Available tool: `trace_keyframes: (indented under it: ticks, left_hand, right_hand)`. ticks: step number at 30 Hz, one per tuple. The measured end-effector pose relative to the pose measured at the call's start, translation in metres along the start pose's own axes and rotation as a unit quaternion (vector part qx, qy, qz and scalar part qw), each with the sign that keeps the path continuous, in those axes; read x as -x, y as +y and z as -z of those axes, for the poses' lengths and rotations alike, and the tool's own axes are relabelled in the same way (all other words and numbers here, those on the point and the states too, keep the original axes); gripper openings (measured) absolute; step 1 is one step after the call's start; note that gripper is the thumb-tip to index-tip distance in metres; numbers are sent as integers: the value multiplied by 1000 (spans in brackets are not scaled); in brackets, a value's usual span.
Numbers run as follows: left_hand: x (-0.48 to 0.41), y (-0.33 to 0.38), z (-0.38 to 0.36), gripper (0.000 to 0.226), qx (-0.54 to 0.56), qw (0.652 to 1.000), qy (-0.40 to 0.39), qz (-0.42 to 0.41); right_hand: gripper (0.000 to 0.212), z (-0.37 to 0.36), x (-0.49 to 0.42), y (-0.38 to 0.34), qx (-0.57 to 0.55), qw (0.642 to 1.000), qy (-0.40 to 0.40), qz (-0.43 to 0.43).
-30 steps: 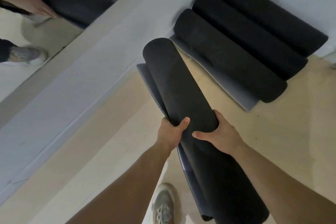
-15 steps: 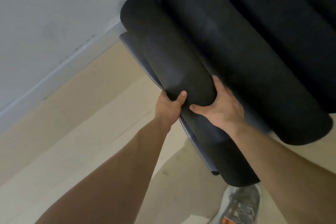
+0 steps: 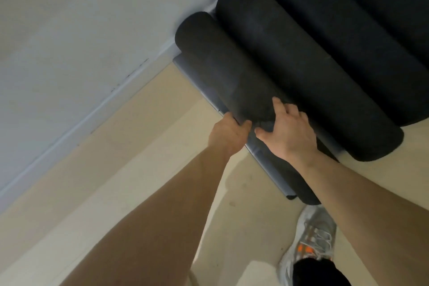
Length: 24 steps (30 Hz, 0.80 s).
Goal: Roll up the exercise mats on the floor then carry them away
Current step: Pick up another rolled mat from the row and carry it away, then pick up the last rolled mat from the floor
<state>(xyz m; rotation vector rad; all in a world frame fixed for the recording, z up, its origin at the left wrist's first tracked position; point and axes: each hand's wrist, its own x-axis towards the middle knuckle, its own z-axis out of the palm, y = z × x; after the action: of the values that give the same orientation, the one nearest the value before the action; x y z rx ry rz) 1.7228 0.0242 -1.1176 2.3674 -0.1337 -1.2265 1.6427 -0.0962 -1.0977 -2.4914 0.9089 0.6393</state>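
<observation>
A person is looking down at both bare forearms reaching forward over a pale beige floor [image 3: 144, 169]. The left hand [image 3: 228, 136] is gripping the near left side of a black rolled-up foam exercise mat [image 3: 222, 69], with the thumb lying on top and the fingers [image 3: 232, 116] curling under the roll's loose grey outer flap. The right hand [image 3: 289, 133] is pressing down on top of the same roll, its fingers spread and bent over the curved surface, the thumb pointing toward the left hand. The two hands are sitting just beside each other, close to the roll's near half.

This mat is lying on the floor, its far end resting against a pale grey wall [image 3: 81, 30]. Its right side is touching a second, thicker black rolled mat [image 3: 301, 72], which is lying parallel to it. Further black rolls [image 3: 371, 30] are lying beyond that one, filling the upper right corner; their exact number is hard to tell.

At the lower right, a grey laced sports shoe with orange marks [image 3: 311, 239] is standing on the floor, near the mat's near end, below a dark trouser leg [image 3: 318, 273].
</observation>
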Motion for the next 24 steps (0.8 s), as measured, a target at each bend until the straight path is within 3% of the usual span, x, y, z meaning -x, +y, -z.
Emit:
trace_keyframes:
  ticks: [6, 12, 18, 24]
  left_hand:
    - [105, -69, 57, 64, -150, 986, -61, -41]
    - [185, -191, 130, 60, -146, 989, 9, 28]
    - [282, -298, 158, 59, -58, 989, 81, 113]
    - [412, -406, 148, 59, 93, 965, 171, 173]
  right_hand:
    - [88, 4, 93, -72, -2, 1000, -30, 2]
    - [76, -12, 171, -167, 51, 991, -88, 86]
    - [72, -46, 252, -254, 143, 957, -116, 224]
    - [72, -98, 374, -338, 272, 887, -149, 342]
